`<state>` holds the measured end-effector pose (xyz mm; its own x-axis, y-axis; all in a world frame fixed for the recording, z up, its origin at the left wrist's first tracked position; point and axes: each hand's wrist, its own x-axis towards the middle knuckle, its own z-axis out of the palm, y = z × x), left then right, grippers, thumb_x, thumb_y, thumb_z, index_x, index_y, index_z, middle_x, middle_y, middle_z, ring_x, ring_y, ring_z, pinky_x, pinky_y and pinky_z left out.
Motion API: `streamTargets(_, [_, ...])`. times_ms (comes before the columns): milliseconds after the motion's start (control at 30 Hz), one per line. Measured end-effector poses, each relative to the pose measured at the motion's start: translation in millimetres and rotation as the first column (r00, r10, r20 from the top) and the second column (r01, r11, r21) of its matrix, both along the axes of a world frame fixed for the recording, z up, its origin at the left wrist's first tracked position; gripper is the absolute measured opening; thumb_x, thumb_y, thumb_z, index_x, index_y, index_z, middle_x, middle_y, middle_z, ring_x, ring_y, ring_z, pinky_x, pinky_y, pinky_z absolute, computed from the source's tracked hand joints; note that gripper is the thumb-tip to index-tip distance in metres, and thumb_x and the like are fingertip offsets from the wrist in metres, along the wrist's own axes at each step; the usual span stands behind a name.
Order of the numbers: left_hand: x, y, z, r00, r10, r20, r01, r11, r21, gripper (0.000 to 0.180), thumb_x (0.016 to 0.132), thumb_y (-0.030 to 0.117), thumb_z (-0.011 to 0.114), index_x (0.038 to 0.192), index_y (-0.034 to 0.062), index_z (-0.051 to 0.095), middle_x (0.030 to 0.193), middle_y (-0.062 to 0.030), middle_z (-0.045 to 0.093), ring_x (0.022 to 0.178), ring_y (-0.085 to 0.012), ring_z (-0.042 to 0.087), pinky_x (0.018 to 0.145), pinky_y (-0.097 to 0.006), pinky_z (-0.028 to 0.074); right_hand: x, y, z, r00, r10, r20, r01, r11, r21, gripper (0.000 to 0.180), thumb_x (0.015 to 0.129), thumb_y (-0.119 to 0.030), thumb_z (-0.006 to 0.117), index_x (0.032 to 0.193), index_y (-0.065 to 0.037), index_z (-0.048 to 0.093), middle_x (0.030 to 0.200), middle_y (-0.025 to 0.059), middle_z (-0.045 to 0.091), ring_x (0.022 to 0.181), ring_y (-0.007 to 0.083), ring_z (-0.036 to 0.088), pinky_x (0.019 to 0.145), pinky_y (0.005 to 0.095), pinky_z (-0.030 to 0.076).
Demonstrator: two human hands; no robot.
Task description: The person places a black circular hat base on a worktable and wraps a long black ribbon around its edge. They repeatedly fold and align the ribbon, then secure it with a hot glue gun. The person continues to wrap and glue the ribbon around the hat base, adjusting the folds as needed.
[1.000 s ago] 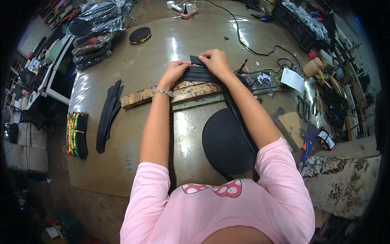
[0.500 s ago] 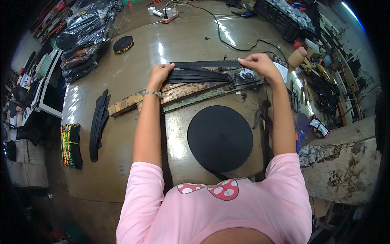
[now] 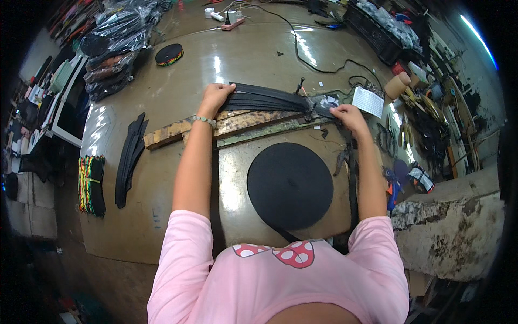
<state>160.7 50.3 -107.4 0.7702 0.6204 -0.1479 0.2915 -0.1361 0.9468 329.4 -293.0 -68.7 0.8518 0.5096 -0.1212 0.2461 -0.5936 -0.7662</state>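
Black straps (image 3: pixel 260 101), long and flat, lie overlapped; left fingers (image 3: pixel 230 87) pinch one end; whether the right fingers (image 3: pixel 335 111) grip, I cannot tell.

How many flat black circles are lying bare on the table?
2: a large, plain black disc in the lower middle, and a smaller black disc with a red-yellow-green edge, farther back toward the left. Others may be hidden.

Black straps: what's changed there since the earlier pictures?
The right hand moved rightward, away from the left hand, then toward the body, bringing the strap stretched between them down along the other black straps; whether it holds the end is unclear. The left hand stays at their left end; the black roll hasn't moved.
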Motion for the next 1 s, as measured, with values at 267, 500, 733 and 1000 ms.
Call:
streamTargets(267, [-24.5,-7.0,19.8,0.991,-0.113,0.073,0.114,0.993,-0.021,0.038,0.076,0.012,0.061,0.109,-0.0073,0.057,0.091,-0.0125,0.062,0.079,-0.0146,0.059,0.071,-0.025,0.047,-50.3,127.3,46.4,0.894,0.328,0.307,-0.419,0.854,0.307,0.026,0.081,-0.022,0.061,0.097,-0.001,0.064,0.08,0.0081,0.065,0.066,0.0147,0.06,0.061,0.0281,0.047])
streamTargets(500, [-17.5,3.4,7.1,0.993,-0.112,0.038,0.115,0.99,-0.083,0.026,0.084,0.018,0.054,0.098,-0.0014,0.064,0.093,-0.0036,0.062,0.084,-0.01,0.052,0.076,-0.022,0.041,-65.9,217.6,-14.2,0.905,0.263,0.333,-0.321,0.938,0.131,0.023,0.074,-0.028,0.066,0.089,-0.012,0.07,0.082,0.0155,0.066,0.077,0.0297,0.064,0.07,0.037,0.049])
streamTargets(733, [1.4,-0.8,-10.8,0.989,0.062,0.137,-0.064,0.998,0.012,0.031,0.077,0.029,0.067,0.073,-0.0022,0.065,0.061,-0.0013,0.058,0.054,-0.0088,0.048,0.053,-0.024,0.041,-64.7,201.3,11.8,0.852,0.365,0.375,-0.379,0.925,-0.04,0.032,0.075,-0.032,0.066,0.089,-0.003,0.068,0.082,0.0183,0.065,0.075,0.0301,0.064,0.071,0.0362,0.049])
streamTargets(1000, [3.7,0.2,-9.1,0.997,0.05,0.057,-0.056,0.992,0.113,0.029,0.08,0.028,0.065,0.07,0.0016,0.063,0.06,0.0014,0.054,0.051,-0.0072,0.045,0.049,-0.023,0.037,-3.2,41.6,51.7,0.961,0.271,0.058,-0.276,0.953,0.124,0.029,0.075,-0.034,0.069,0.073,-0.006,0.066,0.059,-0.0025,0.054,0.05,0.0077,0.045,0.046,0.024,0.033])
